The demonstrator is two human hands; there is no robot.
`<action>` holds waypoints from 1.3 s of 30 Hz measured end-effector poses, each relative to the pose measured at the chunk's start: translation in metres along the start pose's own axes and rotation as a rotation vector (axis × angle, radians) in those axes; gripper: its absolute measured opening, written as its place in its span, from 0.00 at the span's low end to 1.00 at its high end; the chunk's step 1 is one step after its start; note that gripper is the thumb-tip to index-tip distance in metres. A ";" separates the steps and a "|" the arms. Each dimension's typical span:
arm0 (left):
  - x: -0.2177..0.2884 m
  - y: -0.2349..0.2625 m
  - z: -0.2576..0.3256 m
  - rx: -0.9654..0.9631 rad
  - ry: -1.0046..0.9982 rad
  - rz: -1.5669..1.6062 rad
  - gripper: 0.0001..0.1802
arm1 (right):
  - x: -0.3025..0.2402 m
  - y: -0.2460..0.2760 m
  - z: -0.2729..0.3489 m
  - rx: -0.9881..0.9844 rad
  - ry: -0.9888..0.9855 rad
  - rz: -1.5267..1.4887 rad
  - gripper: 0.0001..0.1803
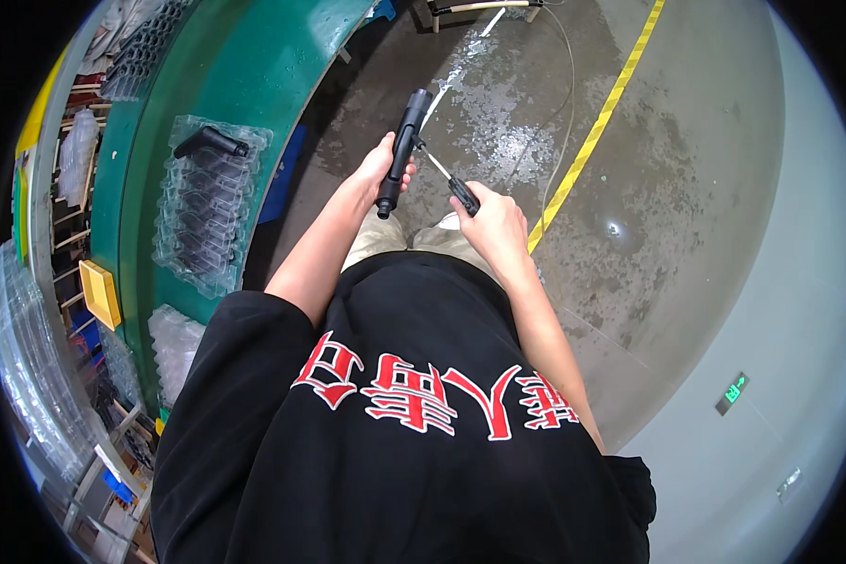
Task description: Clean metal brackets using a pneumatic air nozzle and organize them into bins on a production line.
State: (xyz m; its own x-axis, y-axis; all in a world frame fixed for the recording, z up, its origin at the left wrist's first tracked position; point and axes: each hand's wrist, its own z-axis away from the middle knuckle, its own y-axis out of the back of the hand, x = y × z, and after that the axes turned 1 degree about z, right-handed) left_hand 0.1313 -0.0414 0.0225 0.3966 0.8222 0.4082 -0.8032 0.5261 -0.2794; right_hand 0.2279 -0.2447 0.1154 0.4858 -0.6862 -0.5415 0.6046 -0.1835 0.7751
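Note:
My left hand (378,166) is closed around the middle of a black tubular part (406,150), which tilts with its wider end up and its narrow end by my legs. In my right hand (494,226) is a screwdriver (462,193) with a black handle and a thin bright shaft. Its shaft points up and left, and the dark tip meets or nearly meets the tube's side just beyond my left fingers. Another black part (212,143), bent at one end, lies on a stack of clear plastic trays (207,221) to my left.
A green worktop (226,80) curves along my left, with more clear trays (174,343) and a yellow bin (100,293) beside it. Shelving stands farther left. A yellow striped line (597,127) and a thin hose (571,85) run along the wet-looking floor. A grey wall rises at right.

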 end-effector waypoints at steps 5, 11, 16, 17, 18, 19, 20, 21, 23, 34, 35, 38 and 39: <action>-0.001 0.003 -0.002 -0.058 0.021 -0.019 0.33 | 0.001 0.001 0.001 -0.021 -0.024 0.000 0.10; -0.002 -0.001 -0.002 -0.053 0.040 -0.059 0.33 | 0.007 0.004 0.000 -0.031 -0.036 -0.003 0.09; 0.002 0.001 -0.004 -0.062 0.042 -0.060 0.33 | 0.008 0.006 0.003 -0.065 -0.023 -0.017 0.09; 0.003 0.002 -0.004 -0.061 0.036 -0.072 0.33 | 0.007 0.006 0.004 -0.079 -0.026 -0.021 0.09; 0.004 0.003 -0.004 -0.060 0.030 -0.084 0.33 | 0.006 0.007 0.005 -0.094 -0.030 -0.024 0.09; 0.004 0.004 -0.004 -0.059 0.023 -0.096 0.33 | 0.006 0.007 0.006 -0.109 -0.033 -0.028 0.09; 0.005 0.004 -0.004 -0.060 0.024 -0.096 0.33 | 0.006 0.006 0.008 -0.108 -0.034 -0.028 0.09; 0.005 0.005 -0.004 -0.053 0.023 -0.101 0.32 | 0.006 0.006 0.009 -0.116 -0.031 -0.030 0.09; 0.006 0.005 -0.003 -0.040 0.023 -0.110 0.32 | 0.006 0.004 0.012 -0.131 -0.024 -0.033 0.09; 0.004 0.004 0.000 0.043 0.000 -0.174 0.33 | 0.001 0.014 0.019 -0.201 -0.011 -0.049 0.09; 0.004 0.005 -0.001 0.043 -0.001 -0.173 0.33 | 0.001 0.013 0.020 -0.201 -0.010 -0.048 0.09; 0.003 0.009 -0.003 0.043 -0.029 -0.188 0.33 | 0.002 0.011 0.023 -0.183 0.037 -0.049 0.09; 0.002 0.011 -0.004 0.043 -0.038 -0.193 0.33 | 0.002 0.011 0.023 -0.177 0.053 -0.049 0.08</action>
State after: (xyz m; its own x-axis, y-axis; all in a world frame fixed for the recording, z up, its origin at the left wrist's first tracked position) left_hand 0.1250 -0.0330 0.0169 0.5287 0.6979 0.4831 -0.7325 0.6627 -0.1557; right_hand 0.2208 -0.2648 0.1302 0.4824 -0.6407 -0.5973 0.7280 -0.0859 0.6802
